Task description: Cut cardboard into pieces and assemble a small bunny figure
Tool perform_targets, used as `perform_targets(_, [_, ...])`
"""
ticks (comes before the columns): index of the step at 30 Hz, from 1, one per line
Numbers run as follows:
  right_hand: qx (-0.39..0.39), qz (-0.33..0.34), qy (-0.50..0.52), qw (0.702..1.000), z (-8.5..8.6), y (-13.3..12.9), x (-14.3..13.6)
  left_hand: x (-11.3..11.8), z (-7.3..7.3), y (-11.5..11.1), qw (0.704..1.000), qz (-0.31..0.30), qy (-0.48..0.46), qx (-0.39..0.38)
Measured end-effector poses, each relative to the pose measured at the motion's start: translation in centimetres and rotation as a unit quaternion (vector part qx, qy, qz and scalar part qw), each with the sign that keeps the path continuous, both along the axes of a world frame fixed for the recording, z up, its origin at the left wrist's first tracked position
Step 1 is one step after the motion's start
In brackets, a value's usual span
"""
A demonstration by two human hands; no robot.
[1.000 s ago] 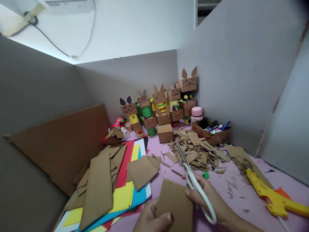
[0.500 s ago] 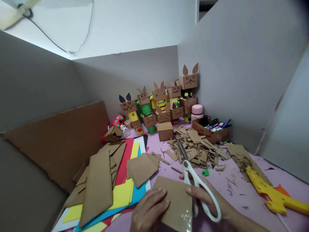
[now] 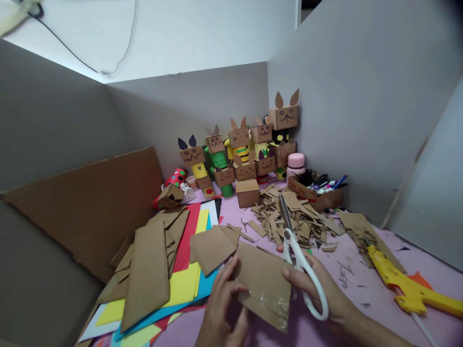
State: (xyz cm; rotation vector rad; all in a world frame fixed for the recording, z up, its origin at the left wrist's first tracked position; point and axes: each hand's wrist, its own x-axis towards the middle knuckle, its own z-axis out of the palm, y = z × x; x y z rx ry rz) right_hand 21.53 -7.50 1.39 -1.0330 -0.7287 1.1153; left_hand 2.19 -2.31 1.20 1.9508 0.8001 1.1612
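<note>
A square cardboard piece (image 3: pixel 265 279) with shiny clear tape near its lower edge is between my hands. My left hand (image 3: pixel 226 308) is at its left edge, fingers bent and apart, the fingertips touching or just over the card. In my right hand (image 3: pixel 313 284) are white-handled scissors (image 3: pixel 297 253), blades together and pointing up and away. The right thumb also pins the card's right edge. Left of the card lie loose cardboard squares (image 3: pixel 213 248) on coloured paper, and beyond the scissors is a heap of cardboard scraps (image 3: pixel 271 219).
Cardboard animal figures (image 3: pixel 238 137) and a plain box (image 3: pixel 248 193) stand at the back. A pink bottle (image 3: pixel 295 164) and supply box (image 3: pixel 325 200) are back right. A yellow glue gun (image 3: pixel 408 289) lies right, large cardboard sheets (image 3: pixel 146 274) left.
The cardboard piece has lifted and turned, showing more of its taped end. My left hand has loosened from lying flat on it, and the scissors have shifted slightly right.
</note>
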Motion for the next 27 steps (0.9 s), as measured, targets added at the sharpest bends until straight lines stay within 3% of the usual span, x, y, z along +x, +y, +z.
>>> perform_targets(2, [-0.011, -0.019, -0.017, 1.0, 0.2, 0.1, 0.3, 0.4, -0.1, 0.0, 0.987, 0.01, -0.112, -0.111])
perform_targets(4, [-0.025, -0.027, -0.021, 0.999, 0.3, 0.2, 0.4, 0.7, -0.2, 0.3, 0.953, -0.001, -0.187, -0.238])
perform_targets(7, [-0.043, 0.013, -0.034, 0.998, -0.1, 0.5, 0.5, 0.6, 0.1, 1.1, 0.91, 0.006, -0.189, -0.369])
perform_targets(9, [-0.052, 0.05, -0.066, 0.995, -0.6, 0.7, 0.6, 0.3, 0.5, 1.6, 0.905, 0.042, -0.188, -0.378])
perform_targets(13, [-0.077, 0.073, -0.214, 0.971, -1.1, 0.7, 1.1, -0.3, 1.4, 1.7, 0.909, 0.118, -0.239, -0.319])
perform_targets(15, [-0.07, 0.063, -0.34, 0.936, -1.1, 0.4, 1.2, -0.5, 1.7, 1.5, 0.91, 0.133, -0.249, -0.303])
perform_targets(18, [-0.03, 0.065, -0.508, 0.858, -1.0, -0.3, 1.0, -0.5, 2.0, 1.3, 0.908, 0.141, -0.247, -0.307])
perform_targets(20, [0.001, 0.093, -0.566, 0.819, -0.7, -0.7, 0.9, -0.6, 1.9, 1.4, 0.905, 0.139, -0.248, -0.317])
perform_targets(22, [0.028, 0.111, -0.587, 0.801, -0.1, -0.9, 0.9, -0.6, 1.6, 1.7, 0.901, 0.137, -0.251, -0.326])
perform_targets(24, [0.045, 0.095, -0.565, 0.819, 0.8, -1.1, 1.0, -0.6, 1.2, 2.0, 0.899, 0.136, -0.248, -0.334])
perform_targets(27, [0.042, 0.108, -0.39, 0.913, 1.6, -1.1, 0.8, -0.5, 0.6, 2.1, 0.9, 0.114, -0.229, -0.353])
